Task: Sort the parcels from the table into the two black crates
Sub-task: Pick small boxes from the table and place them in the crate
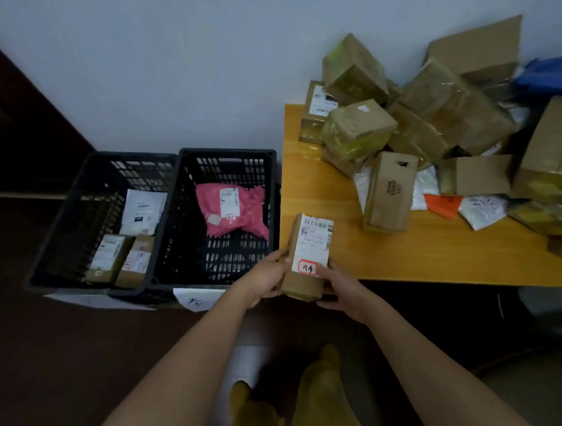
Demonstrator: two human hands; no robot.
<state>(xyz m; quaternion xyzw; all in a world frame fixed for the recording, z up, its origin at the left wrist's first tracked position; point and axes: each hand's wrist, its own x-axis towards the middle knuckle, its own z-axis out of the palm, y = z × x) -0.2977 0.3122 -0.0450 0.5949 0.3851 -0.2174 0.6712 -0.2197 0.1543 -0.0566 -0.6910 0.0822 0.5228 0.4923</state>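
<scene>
A small brown parcel (308, 261) is held upright between both hands, at the near left corner of the worktop (399, 249) and just right of the nearer crate. The left hand (264, 282) is curled round the parcel's left side; the right hand (337, 289) is wrapped round its lower right edge. A white shipping label with a barcode is turned toward the camera, and a red-bordered sticker with handwriting is seen near its lower end.

Two black crates are set side by side on the dark floor, left of the worktop. In the right crate (224, 156) a pink poly mailer (233, 209) is lying against the back half of the base. In the left crate (92, 187) a white mailer (142, 212) is seen toward the back, and two small brown boxes (118, 259) are lying side by side in front of it. White paper slips (197, 299) with writing are placed on the floor at the crates' near edges; the writing cannot be read.

On the worktop a heap of taped brown cartons (436, 113) is piled toward the wall. A tall printed brown box (390, 192) is standing at the heap's near edge. White mailers (482, 210) and an orange mailer (442, 204) are lying under the heap's right side, and something blue (552, 75) is seen at the far right.
</scene>
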